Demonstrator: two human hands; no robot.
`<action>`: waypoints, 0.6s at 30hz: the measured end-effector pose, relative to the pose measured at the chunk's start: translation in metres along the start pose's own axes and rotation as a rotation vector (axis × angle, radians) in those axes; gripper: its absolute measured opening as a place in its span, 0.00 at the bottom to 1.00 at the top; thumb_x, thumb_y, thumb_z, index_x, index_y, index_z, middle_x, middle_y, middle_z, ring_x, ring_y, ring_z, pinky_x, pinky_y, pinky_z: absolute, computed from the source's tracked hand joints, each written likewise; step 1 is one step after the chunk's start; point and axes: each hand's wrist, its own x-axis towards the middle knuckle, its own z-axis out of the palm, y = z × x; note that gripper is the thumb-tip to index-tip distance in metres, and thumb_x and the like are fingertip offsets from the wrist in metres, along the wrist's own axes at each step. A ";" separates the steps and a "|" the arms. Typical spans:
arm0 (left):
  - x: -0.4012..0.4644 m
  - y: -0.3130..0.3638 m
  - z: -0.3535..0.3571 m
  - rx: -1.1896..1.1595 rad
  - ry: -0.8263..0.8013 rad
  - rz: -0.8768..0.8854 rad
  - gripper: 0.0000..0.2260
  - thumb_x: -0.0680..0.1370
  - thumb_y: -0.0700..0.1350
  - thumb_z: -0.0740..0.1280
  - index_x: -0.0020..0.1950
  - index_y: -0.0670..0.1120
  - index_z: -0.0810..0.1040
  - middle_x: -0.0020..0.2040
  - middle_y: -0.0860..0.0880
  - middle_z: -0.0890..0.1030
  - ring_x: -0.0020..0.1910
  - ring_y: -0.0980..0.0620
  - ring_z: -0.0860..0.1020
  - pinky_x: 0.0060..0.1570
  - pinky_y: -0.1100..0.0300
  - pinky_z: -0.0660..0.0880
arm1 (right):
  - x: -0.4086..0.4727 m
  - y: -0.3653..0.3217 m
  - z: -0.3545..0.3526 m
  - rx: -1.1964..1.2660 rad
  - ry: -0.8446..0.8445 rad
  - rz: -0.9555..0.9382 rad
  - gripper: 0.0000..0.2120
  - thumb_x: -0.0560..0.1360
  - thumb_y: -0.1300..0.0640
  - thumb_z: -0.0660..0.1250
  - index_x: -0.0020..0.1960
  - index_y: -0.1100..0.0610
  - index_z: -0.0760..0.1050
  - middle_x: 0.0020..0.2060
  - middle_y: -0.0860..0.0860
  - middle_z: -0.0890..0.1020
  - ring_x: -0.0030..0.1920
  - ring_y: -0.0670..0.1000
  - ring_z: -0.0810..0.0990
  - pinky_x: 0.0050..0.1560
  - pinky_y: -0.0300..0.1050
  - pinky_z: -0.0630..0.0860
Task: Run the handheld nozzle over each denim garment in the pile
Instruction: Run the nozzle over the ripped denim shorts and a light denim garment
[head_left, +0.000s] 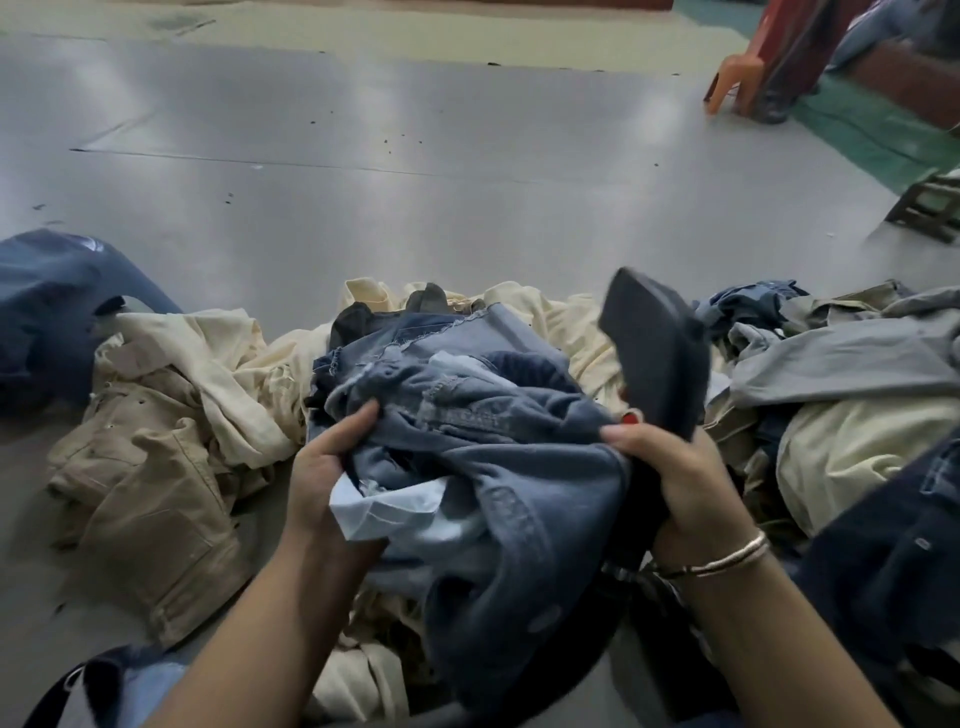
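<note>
A bunched blue denim garment (498, 467) lies at the centre of the pile, with a white pocket lining (384, 512) showing at its left. My left hand (324, 467) grips the garment's left side, thumb over the cloth. My right hand (675, 467) holds the dark handheld nozzle (657, 353) by its handle, and its thumb pinches the denim's right edge. The nozzle's flat black head points up and away, just above the garment. A dark hose (613, 639) runs down from the handle.
Cream garments (234, 358) and a tan garment (150, 499) lie to the left, dark denim (47, 312) at far left. Grey, cream and navy clothes (852, 415) are heaped on the right. The grey floor (415, 156) stretches ahead; an orange plastic chair (737, 78) stands far right.
</note>
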 end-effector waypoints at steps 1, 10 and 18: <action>0.001 -0.001 -0.005 0.056 0.043 0.031 0.14 0.67 0.39 0.69 0.49 0.34 0.83 0.46 0.35 0.84 0.44 0.38 0.84 0.37 0.46 0.81 | 0.000 -0.004 -0.001 0.076 -0.006 -0.019 0.14 0.62 0.67 0.69 0.46 0.70 0.77 0.34 0.59 0.81 0.35 0.56 0.81 0.37 0.45 0.79; -0.002 -0.009 0.004 0.386 0.130 -0.104 0.12 0.67 0.49 0.77 0.44 0.43 0.85 0.36 0.38 0.83 0.36 0.51 0.84 0.33 0.62 0.79 | 0.004 -0.009 -0.012 0.009 -0.022 -0.077 0.04 0.61 0.63 0.68 0.30 0.57 0.79 0.26 0.50 0.78 0.29 0.47 0.79 0.31 0.39 0.76; -0.028 -0.008 0.012 0.112 -0.113 0.097 0.19 0.82 0.38 0.52 0.69 0.27 0.63 0.67 0.27 0.67 0.69 0.32 0.66 0.73 0.44 0.57 | 0.014 -0.002 -0.030 -0.074 0.051 -0.013 0.13 0.59 0.63 0.69 0.43 0.66 0.78 0.37 0.60 0.79 0.39 0.56 0.79 0.42 0.46 0.78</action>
